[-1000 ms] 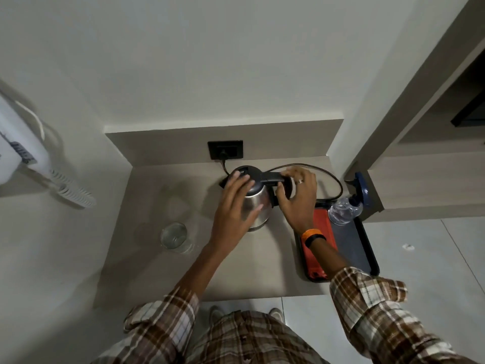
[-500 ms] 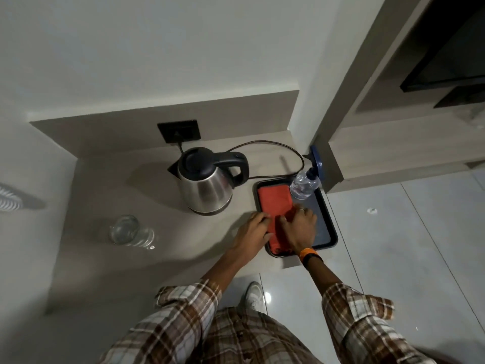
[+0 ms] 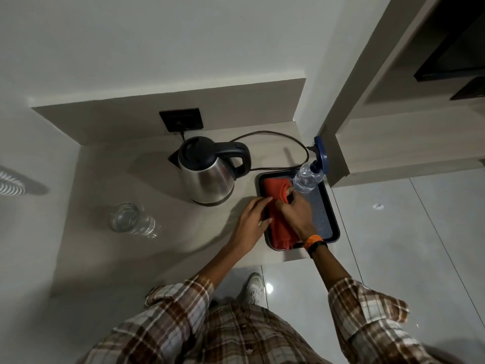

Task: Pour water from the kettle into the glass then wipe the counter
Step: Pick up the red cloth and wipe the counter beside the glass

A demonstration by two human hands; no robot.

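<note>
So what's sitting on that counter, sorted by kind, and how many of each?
Kettle: 1
Glass: 1
Red cloth: 1, in the tray, under both hands
Dark tray: 1
Spray bottle: 1, at the tray's far end
Total: 5

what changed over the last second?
Both hands left the kettle and dropped to the tray. Right hand now pinches up the red cloth; left hand rests on its edge. Kettle, glass and spray bottle stayed put.
</note>
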